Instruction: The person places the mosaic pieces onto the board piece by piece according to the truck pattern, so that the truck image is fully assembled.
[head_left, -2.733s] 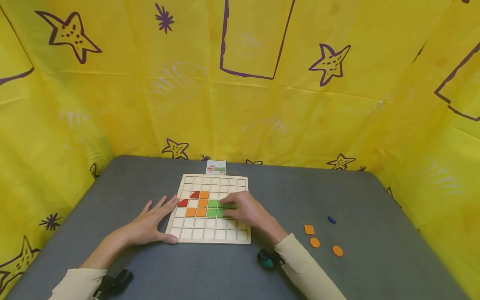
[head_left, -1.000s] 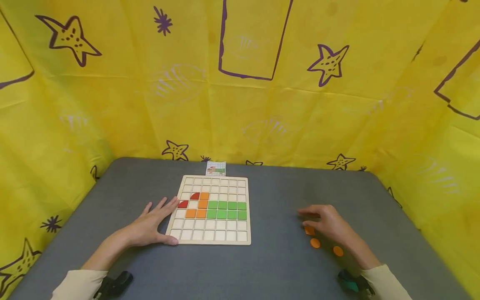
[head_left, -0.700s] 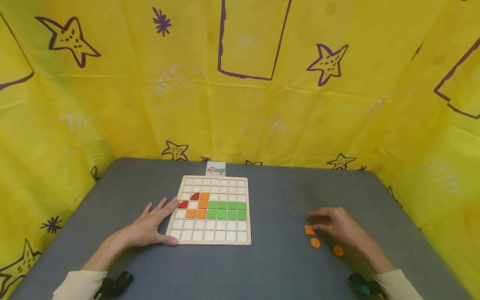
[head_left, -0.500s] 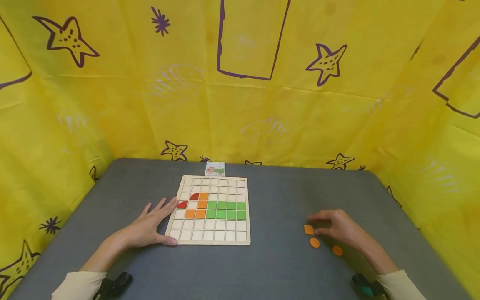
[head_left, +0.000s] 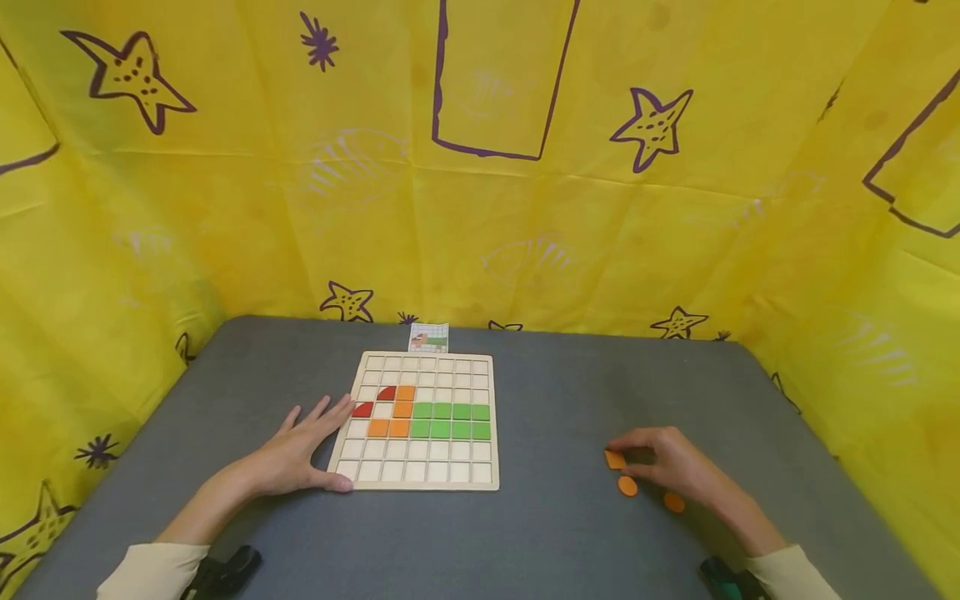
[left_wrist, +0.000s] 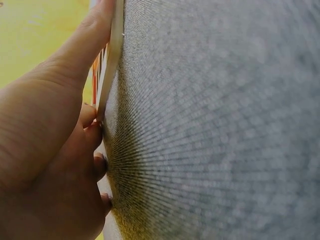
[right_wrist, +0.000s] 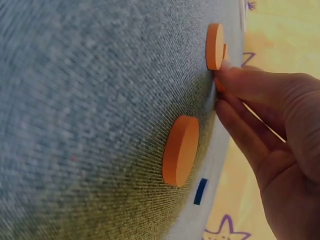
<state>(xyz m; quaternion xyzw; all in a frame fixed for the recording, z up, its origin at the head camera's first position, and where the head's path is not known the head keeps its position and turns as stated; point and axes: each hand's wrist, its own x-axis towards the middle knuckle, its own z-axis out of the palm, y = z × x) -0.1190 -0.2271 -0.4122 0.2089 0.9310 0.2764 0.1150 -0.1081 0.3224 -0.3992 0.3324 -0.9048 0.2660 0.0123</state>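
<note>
My left hand (head_left: 296,454) rests with spread fingers along the left edge of a wooden grid board (head_left: 417,472), thumb at its near left corner. Set in the board's cells are red quarter-round tiles (head_left: 387,393), orange square tiles (head_left: 402,409) and a double row of green square tiles (head_left: 452,420). Off to the right, my right hand (head_left: 678,462) pinches a loose orange square tile (head_left: 615,460) between thumb and fingertips at the table surface. In the right wrist view, the fingers partly hide that tile.
Two orange round tiles (head_left: 627,486) (right_wrist: 181,151) lie nearer me by the right hand. A blue piece (right_wrist: 200,191) shows in the right wrist view; the hand hides it from the head view. Behind the board lies a pattern card (head_left: 429,337). A yellow curtain (head_left: 480,233) backs the grey table.
The right hand has left the board, where the green rows now show uncovered, and moved right to the loose tiles. Its fingers have closed about the orange square tile. The left hand stays put.
</note>
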